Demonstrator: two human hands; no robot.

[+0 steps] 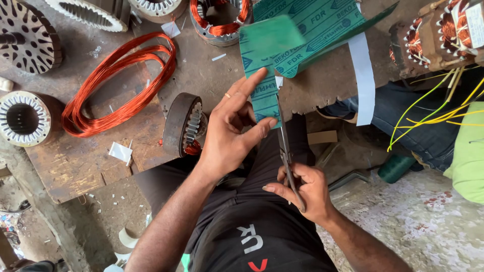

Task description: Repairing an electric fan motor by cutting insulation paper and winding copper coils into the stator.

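My left hand (233, 126) pinches a strip of green printed insulation paper (262, 60) between thumb and fingers, with a ring on one finger. My right hand (302, 189) grips a pair of metal scissors (284, 141), blades pointing up along the right edge of the green strip. A larger green sheet (322, 25) lies behind it on the wooden workbench (75, 166). Both hands are over my lap, just off the bench edge.
A coil of copper wire (118, 83) lies on the bench. Motor stators stand around it: one near my left hand (184, 126), others at left (22, 118) and top (219, 20). A wound stator with yellow leads (438, 40) sits right; another person's leg (403, 116) is below it.
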